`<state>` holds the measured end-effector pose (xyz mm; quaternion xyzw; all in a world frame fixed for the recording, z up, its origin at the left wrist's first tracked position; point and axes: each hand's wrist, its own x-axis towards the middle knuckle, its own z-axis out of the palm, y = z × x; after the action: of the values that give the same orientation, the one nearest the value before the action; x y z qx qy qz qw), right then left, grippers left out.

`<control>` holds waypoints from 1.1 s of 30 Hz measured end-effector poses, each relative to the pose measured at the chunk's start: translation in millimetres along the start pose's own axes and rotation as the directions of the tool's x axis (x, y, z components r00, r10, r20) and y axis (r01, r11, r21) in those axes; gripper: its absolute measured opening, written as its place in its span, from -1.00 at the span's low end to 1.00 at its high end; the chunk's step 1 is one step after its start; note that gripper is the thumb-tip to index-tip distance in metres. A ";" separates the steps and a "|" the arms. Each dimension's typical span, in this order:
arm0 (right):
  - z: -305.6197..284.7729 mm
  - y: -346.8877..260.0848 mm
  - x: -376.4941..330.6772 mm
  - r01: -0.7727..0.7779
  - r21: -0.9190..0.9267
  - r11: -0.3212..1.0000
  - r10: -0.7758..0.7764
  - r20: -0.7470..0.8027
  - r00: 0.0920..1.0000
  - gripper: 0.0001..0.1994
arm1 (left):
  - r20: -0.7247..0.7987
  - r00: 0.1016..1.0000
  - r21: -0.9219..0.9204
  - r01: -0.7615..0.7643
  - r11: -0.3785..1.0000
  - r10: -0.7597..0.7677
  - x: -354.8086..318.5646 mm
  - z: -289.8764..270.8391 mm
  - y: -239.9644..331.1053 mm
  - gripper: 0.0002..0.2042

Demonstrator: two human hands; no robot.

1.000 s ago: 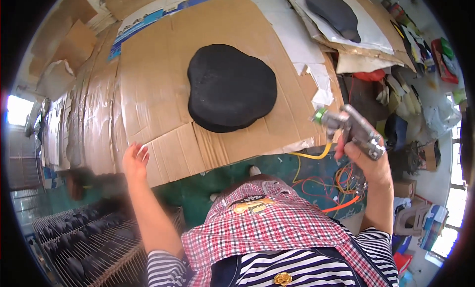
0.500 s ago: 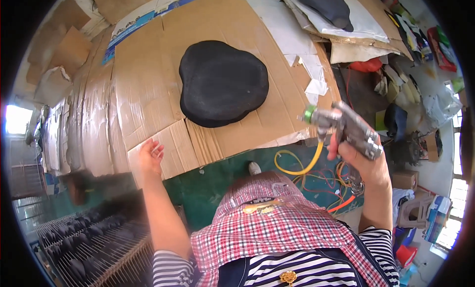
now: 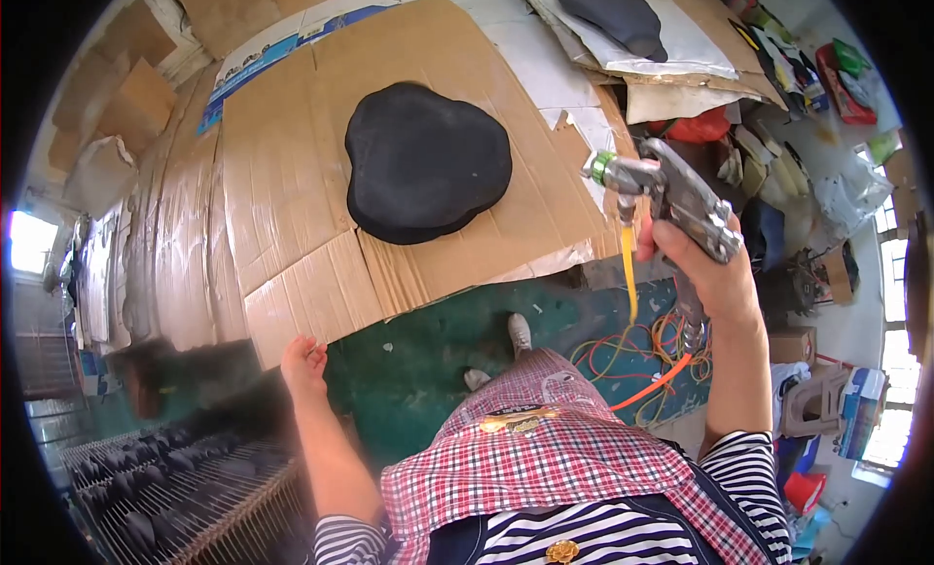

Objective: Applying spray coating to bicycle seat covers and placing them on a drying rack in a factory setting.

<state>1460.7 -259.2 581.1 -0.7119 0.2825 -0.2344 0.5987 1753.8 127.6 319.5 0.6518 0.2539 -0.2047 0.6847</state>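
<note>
Gripping a spray gun (image 3: 673,193) in my right hand (image 3: 708,273), fingers wrapped round it, I'm holding my left hand (image 3: 305,368) empty, fingers half-curled, near the cardboard (image 3: 282,190). Beyond, the black pad (image 3: 425,164) is lying on it, well apart (no visible spray; what's done or left, I can't tell).

Daylight burns white through a left window (image 3: 31,242) and a right window (image 3: 895,409); pale glare streaks the leftmost cardboard (image 3: 185,263), haze softens the rack (image 3: 161,492) at lower left, and straight edges bow toward the black rim
</note>
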 end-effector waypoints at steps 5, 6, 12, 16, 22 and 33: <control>-40.5 16.3 4.2 -0.062 -0.058 0.996 0.064 0.041 0.997 -0.62 | 0.019 1.000 -0.020 -0.023 1.000 0.023 -6.1 29.6 -4.7 -0.73; -50.9 20.8 -1.5 -0.051 -0.034 0.998 0.052 0.043 0.998 -0.58 | 0.015 1.000 -0.027 -0.023 0.999 0.023 -4.7 35.0 -6.9 -0.73; -81.8 22.6 -9.9 -0.181 0.004 0.984 0.173 0.275 0.946 -0.40 | 0.041 0.997 0.028 -0.060 0.998 0.059 -13.9 93.9 -8.9 -0.77; -76.5 21.2 18.7 -0.138 0.105 0.985 0.101 0.299 0.949 -0.41 | 0.071 0.994 0.069 -0.090 0.994 0.085 -24.6 150.2 -14.2 -0.79; -96.4 25.0 64.3 0.006 0.022 1.000 -0.008 0.098 0.995 -0.65 | 0.147 0.986 0.102 -0.093 0.990 0.077 -42.3 192.2 -18.7 -0.84; -125.2 17.3 71.8 -0.070 0.072 0.995 0.037 0.388 0.921 -0.47 | 0.032 0.912 0.585 -0.349 0.732 0.409 44.3 220.2 -31.9 -0.78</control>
<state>1426.8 -400.5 585.4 -0.7103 0.1684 -0.0846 0.6782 1786.9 -91.7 271.9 0.8755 0.0746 -0.0955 0.4677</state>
